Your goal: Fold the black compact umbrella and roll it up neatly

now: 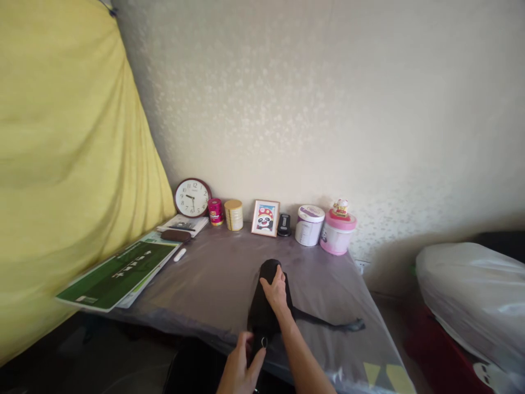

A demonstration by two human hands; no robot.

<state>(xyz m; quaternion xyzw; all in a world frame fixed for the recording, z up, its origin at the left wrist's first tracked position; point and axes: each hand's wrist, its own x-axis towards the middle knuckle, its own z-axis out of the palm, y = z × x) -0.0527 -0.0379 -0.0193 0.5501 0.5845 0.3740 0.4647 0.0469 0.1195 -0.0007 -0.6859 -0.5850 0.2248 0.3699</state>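
Black bag (260,309) lies under right hand (276,289) (left hand (243,365) at near end).

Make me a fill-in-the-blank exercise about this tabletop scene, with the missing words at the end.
1. The right hand lies on a bag coloured ____.
2. By the thumb of the left hand is a small, round metal ____.
3. The animal in the framed picture is a ____.
4. The tub under the figurine has a base coloured ____.

Missing words: black; ring; panda; pink.
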